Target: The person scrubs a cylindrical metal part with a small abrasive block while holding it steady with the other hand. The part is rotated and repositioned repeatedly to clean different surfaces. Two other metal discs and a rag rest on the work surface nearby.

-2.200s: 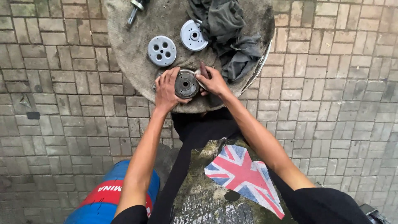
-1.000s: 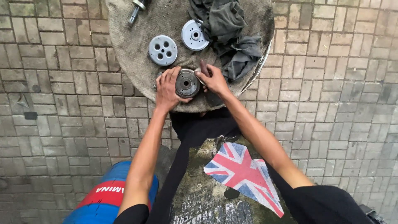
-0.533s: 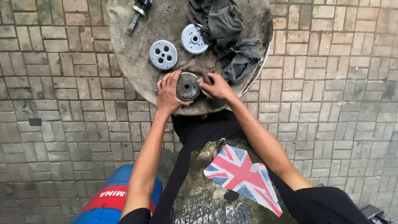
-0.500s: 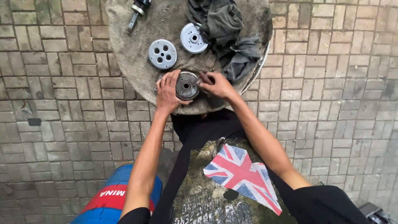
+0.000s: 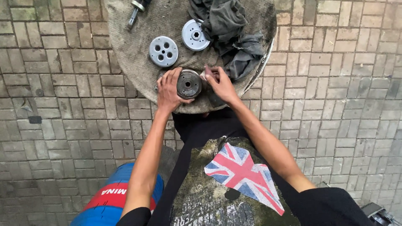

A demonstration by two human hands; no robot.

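Head view, round metal part [image 5: 188, 83] between both hands' fingers [image 5: 172, 79]

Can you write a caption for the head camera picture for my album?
Both hands, left and right, hold a round metal part on a cloth-covered table.

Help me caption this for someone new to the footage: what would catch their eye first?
First, the two hands meeting at the near edge of a round cloth-covered stand: the left hand and right hand grip a dark round metal part between them. Beyond it lie two pale metal discs, one with a ring of holes and another beside a crumpled grey rag. All around is grey brick paving.
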